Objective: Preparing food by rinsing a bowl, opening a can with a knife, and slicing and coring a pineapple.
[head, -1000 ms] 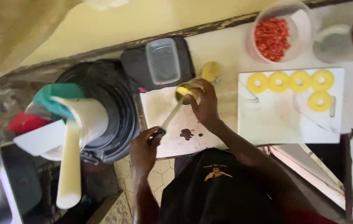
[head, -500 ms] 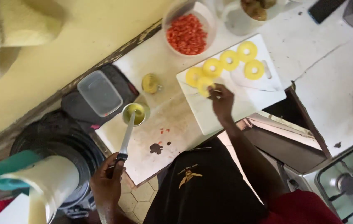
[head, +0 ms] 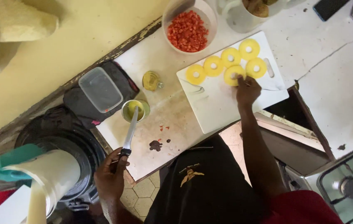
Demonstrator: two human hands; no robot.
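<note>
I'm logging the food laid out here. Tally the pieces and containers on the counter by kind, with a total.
Pineapple rings on the white cutting board: 5, first at
Bowl of chopped red pieces: 1
Small round cutter under the knife tip: 1
Cut-out core piece: 1
Clear plastic tub: 1
Total: 9

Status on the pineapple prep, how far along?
Done: five cored rings lie on the white board; diced red bits fill a bowl. In hand: right hand touches a ring, left hand holds a knife beside a cut piece. Left: that piece and a scrap.
</note>
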